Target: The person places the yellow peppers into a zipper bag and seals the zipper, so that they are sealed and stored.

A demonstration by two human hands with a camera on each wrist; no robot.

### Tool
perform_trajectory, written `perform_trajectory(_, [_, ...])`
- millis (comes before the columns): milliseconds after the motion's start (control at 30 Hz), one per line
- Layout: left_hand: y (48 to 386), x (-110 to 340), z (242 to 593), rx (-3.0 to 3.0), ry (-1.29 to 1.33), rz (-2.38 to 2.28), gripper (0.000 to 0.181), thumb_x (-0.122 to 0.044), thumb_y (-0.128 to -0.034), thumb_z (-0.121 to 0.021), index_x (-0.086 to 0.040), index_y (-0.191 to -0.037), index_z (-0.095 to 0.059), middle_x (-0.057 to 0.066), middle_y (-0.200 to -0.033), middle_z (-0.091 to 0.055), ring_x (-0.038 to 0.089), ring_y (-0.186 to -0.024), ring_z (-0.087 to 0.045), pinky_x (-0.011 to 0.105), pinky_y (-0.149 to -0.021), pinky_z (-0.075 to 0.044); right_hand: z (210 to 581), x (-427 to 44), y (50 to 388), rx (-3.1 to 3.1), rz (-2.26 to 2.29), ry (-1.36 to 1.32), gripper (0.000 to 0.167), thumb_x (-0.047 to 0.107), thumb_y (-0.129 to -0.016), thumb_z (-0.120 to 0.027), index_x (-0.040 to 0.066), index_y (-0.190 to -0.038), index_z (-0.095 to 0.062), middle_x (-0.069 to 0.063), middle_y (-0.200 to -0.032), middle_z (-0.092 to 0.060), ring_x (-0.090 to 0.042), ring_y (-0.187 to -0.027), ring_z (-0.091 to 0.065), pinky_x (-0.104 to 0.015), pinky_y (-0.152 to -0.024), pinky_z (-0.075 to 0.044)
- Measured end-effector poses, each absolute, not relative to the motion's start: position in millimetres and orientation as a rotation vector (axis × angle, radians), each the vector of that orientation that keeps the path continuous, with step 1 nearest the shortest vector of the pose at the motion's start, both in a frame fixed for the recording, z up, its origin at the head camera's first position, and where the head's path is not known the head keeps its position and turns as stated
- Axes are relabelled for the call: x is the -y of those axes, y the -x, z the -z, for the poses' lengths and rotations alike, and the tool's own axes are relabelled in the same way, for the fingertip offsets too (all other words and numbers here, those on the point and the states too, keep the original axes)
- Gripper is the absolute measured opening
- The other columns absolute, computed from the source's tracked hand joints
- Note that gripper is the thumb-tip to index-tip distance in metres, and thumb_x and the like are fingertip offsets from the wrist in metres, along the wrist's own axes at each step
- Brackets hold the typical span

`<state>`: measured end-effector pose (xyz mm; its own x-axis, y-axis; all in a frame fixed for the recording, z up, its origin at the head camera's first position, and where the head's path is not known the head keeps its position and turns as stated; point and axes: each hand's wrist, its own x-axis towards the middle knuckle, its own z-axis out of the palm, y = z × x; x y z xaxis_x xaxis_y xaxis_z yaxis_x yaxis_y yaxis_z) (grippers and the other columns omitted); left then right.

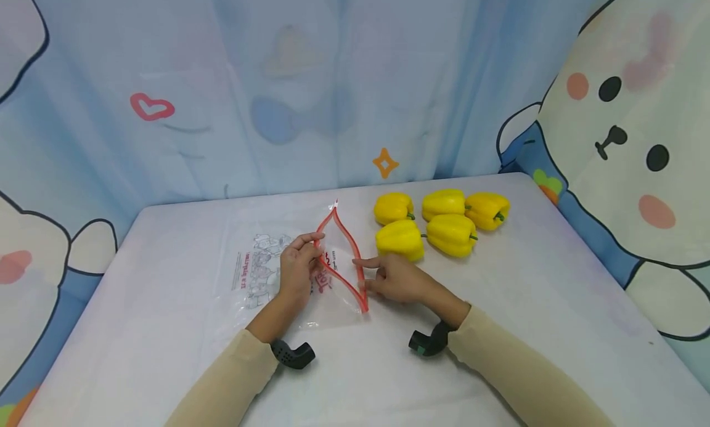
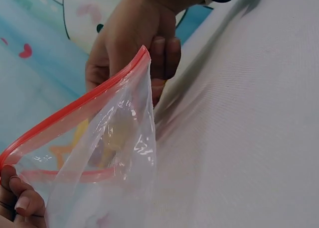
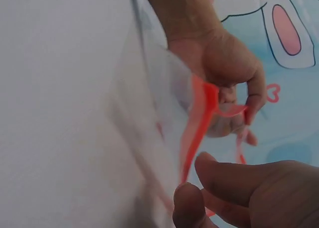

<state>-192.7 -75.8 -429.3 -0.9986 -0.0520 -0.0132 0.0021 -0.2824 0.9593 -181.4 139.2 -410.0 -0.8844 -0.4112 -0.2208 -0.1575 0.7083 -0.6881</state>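
Observation:
A clear plastic zip bag [image 1: 261, 270] with a red zip edge and printed drawings lies on the white table, its mouth spread apart. My left hand [image 1: 297, 268] pinches the left side of the red rim. At the opposite side my right hand [image 1: 400, 279] holds the rim between thumb and fingers, the index finger stretched over the edge. In the left wrist view the right hand [image 2: 134, 44] shows behind the bag's raised corner. The right wrist view shows the left hand [image 3: 219, 63] beyond the blurred red rim. I see nothing inside the bag.
Several yellow bell peppers [image 1: 452, 235] sit grouped on the table [image 1: 532, 328], just beyond the right hand. A printed blue curtain [image 1: 310, 82] hangs behind the table's back edge. Black devices [image 1: 294, 355] are worn on both wrists.

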Motion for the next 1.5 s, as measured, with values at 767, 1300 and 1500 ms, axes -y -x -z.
perform_trajectory(767, [191, 73, 437, 1.759, 0.010, 2.597, 0.036, 0.000, -0.0902, -0.052, 0.013, -0.124, -0.053, -0.005, -0.063, -0.050, 0.009, -0.053, -0.044, 0.019, -0.048, -0.036, 353, -228, 200, -3.021, 1.149, 0.588, 0.035, 0.032, -0.090, -0.071, 0.017, -0.122, -0.070, -0.004, -0.105, -0.067, -0.024, -0.095, -0.057, -0.034, -0.078, -0.048])
perform_trajectory(1300, [193, 72, 434, 1.792, 0.028, 2.573, 0.032, 0.001, -0.0881, -0.052, 0.007, -0.119, -0.059, -0.005, -0.064, -0.055, 0.009, -0.051, -0.046, 0.020, -0.047, -0.038, 392, -140, 176, -2.770, 1.130, 0.705, 0.036, 0.030, -0.086, -0.075, 0.016, -0.120, -0.071, 0.005, -0.080, -0.063, -0.012, -0.063, -0.052, -0.022, -0.054, -0.045])
perform_trajectory(1500, [193, 75, 430, 1.819, 0.046, 2.599, 0.035, 0.000, -0.0893, -0.051, 0.008, -0.123, -0.056, -0.005, -0.064, -0.054, 0.010, -0.052, -0.043, 0.020, -0.049, -0.039, 419, -123, 184, -2.777, 0.902, 0.506, 0.052, 0.037, -0.081, -0.079, 0.017, -0.127, -0.068, 0.002, -0.068, -0.054, -0.012, -0.061, -0.046, -0.021, -0.051, -0.032])
